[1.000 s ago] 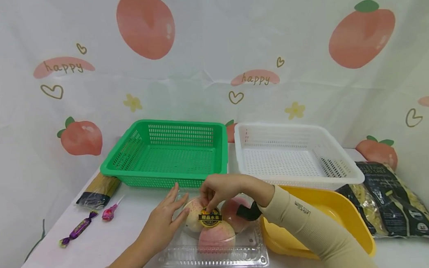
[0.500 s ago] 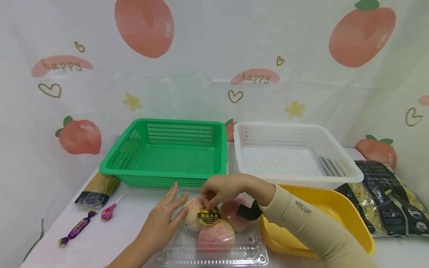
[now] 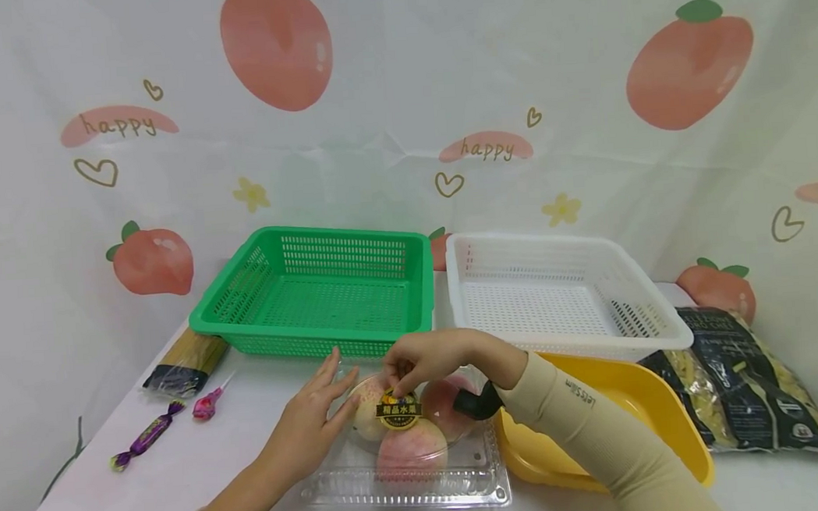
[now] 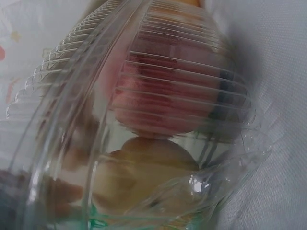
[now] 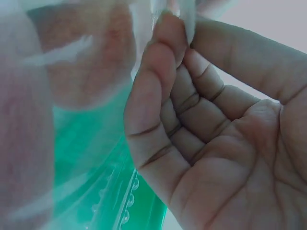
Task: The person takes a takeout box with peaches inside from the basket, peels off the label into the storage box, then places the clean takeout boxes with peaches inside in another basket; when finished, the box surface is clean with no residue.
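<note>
Right hand [image 3: 415, 357] is pinching the sticker [image 3: 398, 411] at twelve o'clock on the clamshell [image 3: 408, 474], grip unchanged, while left hand [image 3: 306, 430], open-fingered, is steadying its nine o'clock side.

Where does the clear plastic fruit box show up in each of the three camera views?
Head: clear plastic fruit box at bottom centre, in front of the green basket.
Left wrist: fills the frame, ribbed lid over the fruit.
Right wrist: blurred at left, an edge pinched by the right hand.
Shared landmark: the green basket's colour behind the box.
</note>
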### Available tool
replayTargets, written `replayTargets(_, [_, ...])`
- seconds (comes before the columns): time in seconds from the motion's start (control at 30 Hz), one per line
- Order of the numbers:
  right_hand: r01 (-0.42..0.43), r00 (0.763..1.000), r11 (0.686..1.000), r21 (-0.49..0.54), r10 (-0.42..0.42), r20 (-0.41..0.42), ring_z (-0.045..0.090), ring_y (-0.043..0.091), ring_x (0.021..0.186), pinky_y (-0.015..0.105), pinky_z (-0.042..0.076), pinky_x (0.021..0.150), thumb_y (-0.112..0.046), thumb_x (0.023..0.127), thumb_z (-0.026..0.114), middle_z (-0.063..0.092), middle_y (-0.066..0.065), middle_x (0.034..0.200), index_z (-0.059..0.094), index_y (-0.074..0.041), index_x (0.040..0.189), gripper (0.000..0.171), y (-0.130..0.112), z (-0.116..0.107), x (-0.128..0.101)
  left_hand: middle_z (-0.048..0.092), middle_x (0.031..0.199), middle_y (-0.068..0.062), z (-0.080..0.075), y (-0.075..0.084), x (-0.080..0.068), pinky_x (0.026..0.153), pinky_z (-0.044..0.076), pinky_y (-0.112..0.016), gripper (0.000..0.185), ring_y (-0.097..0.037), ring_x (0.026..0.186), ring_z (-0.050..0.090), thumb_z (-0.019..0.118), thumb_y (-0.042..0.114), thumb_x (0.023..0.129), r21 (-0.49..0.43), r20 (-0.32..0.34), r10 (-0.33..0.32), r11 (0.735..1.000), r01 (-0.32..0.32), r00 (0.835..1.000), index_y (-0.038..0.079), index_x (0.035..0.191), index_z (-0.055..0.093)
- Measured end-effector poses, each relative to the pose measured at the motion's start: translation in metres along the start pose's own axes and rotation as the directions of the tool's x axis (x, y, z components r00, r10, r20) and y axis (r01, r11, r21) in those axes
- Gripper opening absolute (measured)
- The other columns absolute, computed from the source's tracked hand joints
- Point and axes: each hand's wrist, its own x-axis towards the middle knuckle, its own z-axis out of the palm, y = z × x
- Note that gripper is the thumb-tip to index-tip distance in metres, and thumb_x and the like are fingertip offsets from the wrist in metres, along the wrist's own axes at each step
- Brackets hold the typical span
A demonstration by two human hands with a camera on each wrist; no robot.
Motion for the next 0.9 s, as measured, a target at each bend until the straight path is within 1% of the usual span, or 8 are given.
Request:
replayTargets(0.13, [-0.004, 0.999, 0.999, 0.052, 0.006, -0.050, 0.055, 0.018, 0.067, 0.031, 0.052, 0.066, -0.005, 0.090, 0.058, 0.057, -0.003, 0.071, 0.058, -0.001, 0.081, 0.010, 0.002, -0.003, -0.006, 0.028, 0.150, -0.019, 0.000, 0.001, 0.000, 0.103, 0.036, -0.056, 0.044, -0.037, 0.135, 0.032, 0.055, 0.030, 0.094, 0.006, 0.004, 0.002, 1.000, -0.002, 1.000, 0.004, 0.129, 0.055])
replayTargets(0.2, [-0.005, 0.997, 0.998, 0.070, 0.010, -0.071, 0.055, 0.022, 0.067, 0.032, 0.052, 0.066, -0.005, 0.091, 0.058, 0.057, -0.003, 0.071, 0.058, -0.001, 0.082, 0.010, 0.003, -0.004, -0.010, 0.028, 0.150, -0.019, 0.000, 0.001, 0.000, 0.103, 0.036, -0.056, 0.044, -0.037, 0.135, 0.033, 0.056, 0.030, 0.094, 0.011, 0.002, 0.004, 1.000, -0.004, 1.000, 0.004, 0.129, 0.055])
replayTargets(0.27, [-0.007, 0.997, 0.996, 0.083, 0.013, -0.075, 0.053, 0.021, 0.066, 0.030, 0.051, 0.065, -0.004, 0.091, 0.058, 0.056, -0.003, 0.070, 0.058, -0.001, 0.082, 0.009, 0.003, -0.005, -0.014, 0.029, 0.149, -0.019, 0.000, 0.001, -0.001, 0.102, 0.037, -0.056, 0.044, -0.037, 0.135, 0.033, 0.056, 0.029, 0.093, 0.013, -0.005, 0.005, 1.000, -0.005, 1.000, 0.004, 0.129, 0.055])
replayTargets(0.4, [-0.012, 0.996, 0.996, 0.092, 0.020, -0.086, 0.051, 0.014, 0.064, 0.024, 0.049, 0.063, -0.005, 0.090, 0.058, 0.055, -0.004, 0.069, 0.057, 0.000, 0.082, 0.010, 0.004, -0.007, -0.024, 0.030, 0.149, -0.019, 0.000, 0.002, -0.001, 0.102, 0.037, -0.056, 0.043, -0.037, 0.134, 0.034, 0.057, 0.028, 0.093, 0.012, -0.018, 0.009, 1.000, -0.008, 1.000, 0.003, 0.128, 0.056])
replayTargets(0.5, [-0.024, 0.994, 0.995, 0.101, 0.034, -0.104, 0.050, 0.012, 0.063, 0.023, 0.048, 0.062, -0.006, 0.090, 0.059, 0.055, -0.004, 0.068, 0.058, -0.002, 0.081, 0.010, 0.007, -0.008, -0.032, 0.030, 0.149, -0.019, 0.000, 0.002, -0.001, 0.102, 0.037, -0.056, 0.043, -0.037, 0.134, 0.034, 0.058, 0.027, 0.092, 0.013, -0.018, 0.009, 1.000, -0.009, 1.000, 0.002, 0.127, 0.056])
replayTargets(0.6, [-0.039, 0.992, 0.993, 0.110, 0.052, -0.116, 0.050, 0.013, 0.062, 0.023, 0.045, 0.060, -0.007, 0.090, 0.060, 0.057, -0.004, 0.069, 0.058, -0.003, 0.081, 0.010, 0.010, -0.010, -0.041, 0.030, 0.149, -0.019, 0.000, 0.002, -0.001, 0.101, 0.037, -0.056, 0.043, -0.037, 0.135, 0.034, 0.058, 0.027, 0.092, 0.014, -0.015, 0.007, 1.000, -0.007, 1.000, 0.003, 0.128, 0.056])
replayTargets(0.7, [-0.039, 0.989, 0.992, 0.122, 0.056, -0.138, 0.051, 0.017, 0.062, 0.025, 0.047, 0.060, -0.008, 0.090, 0.060, 0.059, -0.004, 0.069, 0.060, -0.002, 0.080, 0.011, 0.015, -0.012, -0.051, 0.029, 0.149, -0.019, 0.000, 0.002, -0.001, 0.101, 0.037, -0.056, 0.044, -0.037, 0.135, 0.033, 0.056, 0.029, 0.093, 0.012, -0.013, 0.007, 1.000, -0.007, 1.000, 0.003, 0.128, 0.056])
replayTargets(0.9, [-0.050, 0.980, 0.990, 0.136, 0.074, -0.184, 0.051, 0.018, 0.064, 0.027, 0.048, 0.064, -0.010, 0.089, 0.061, 0.057, -0.005, 0.068, 0.060, -0.002, 0.081, 0.011, 0.025, -0.014, -0.069, 0.030, 0.149, -0.020, 0.001, 0.001, -0.001, 0.101, 0.038, -0.056, 0.043, -0.037, 0.135, 0.034, 0.057, 0.027, 0.093, 0.010, -0.016, 0.009, 1.000, -0.009, 1.000, 0.002, 0.128, 0.056])
